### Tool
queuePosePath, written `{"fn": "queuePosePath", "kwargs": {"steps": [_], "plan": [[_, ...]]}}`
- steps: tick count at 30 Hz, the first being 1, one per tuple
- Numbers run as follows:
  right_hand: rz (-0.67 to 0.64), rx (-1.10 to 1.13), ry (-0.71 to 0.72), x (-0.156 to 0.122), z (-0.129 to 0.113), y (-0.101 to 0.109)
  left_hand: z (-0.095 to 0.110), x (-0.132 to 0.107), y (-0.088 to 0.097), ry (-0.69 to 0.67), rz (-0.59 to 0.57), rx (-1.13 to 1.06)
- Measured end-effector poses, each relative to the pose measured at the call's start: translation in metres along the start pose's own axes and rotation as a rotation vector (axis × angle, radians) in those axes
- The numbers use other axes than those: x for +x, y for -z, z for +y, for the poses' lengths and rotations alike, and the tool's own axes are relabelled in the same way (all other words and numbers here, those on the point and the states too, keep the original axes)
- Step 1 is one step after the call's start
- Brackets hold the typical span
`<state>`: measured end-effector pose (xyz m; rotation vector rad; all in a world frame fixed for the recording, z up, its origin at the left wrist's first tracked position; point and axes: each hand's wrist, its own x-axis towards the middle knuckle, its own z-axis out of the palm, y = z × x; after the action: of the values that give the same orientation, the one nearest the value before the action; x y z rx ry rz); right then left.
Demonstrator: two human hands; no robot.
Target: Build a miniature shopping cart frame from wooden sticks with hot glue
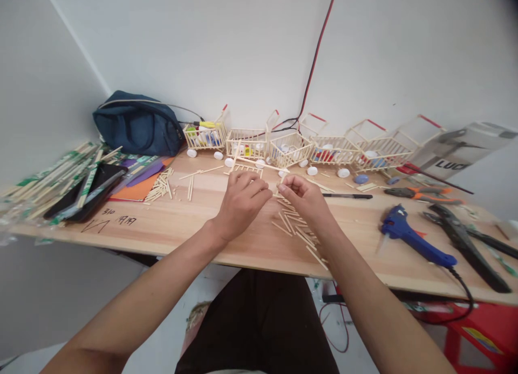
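Observation:
My left hand (246, 200) is closed, its fingers curled down at the near side of a small frame of thin wooden sticks (256, 162). The fingers cover part of that frame, and how they grip it is hidden. Close on the right, my right hand (302, 197) pinches thumb against forefinger; what lies between the tips is too small to make out. Below the right hand, short cut sticks (299, 231) lie in slanting rows on the wooden table (182, 223). A black pen (350, 196) rests to the right of that hand.
Several stick-built miniature shopping carts (289, 150) line the wall. A blue bag (137, 123), wrapped chopsticks (76, 171) and a stick pile (159, 188) are at left. A blue glue gun (416, 236), orange-handled pliers (421, 194) and a black-handled tool (469, 247) lie at right.

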<state>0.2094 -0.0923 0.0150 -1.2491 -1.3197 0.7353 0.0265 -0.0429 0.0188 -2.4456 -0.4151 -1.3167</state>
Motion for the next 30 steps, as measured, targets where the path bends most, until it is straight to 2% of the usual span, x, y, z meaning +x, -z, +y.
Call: {"fn": "queuePosePath", "kwargs": {"steps": [30], "plan": [[0.009,0.04,-0.006,0.0007,-0.0002,-0.0012,-0.0016,-0.0005,-0.0028,-0.019,0.039,0.01]]}}
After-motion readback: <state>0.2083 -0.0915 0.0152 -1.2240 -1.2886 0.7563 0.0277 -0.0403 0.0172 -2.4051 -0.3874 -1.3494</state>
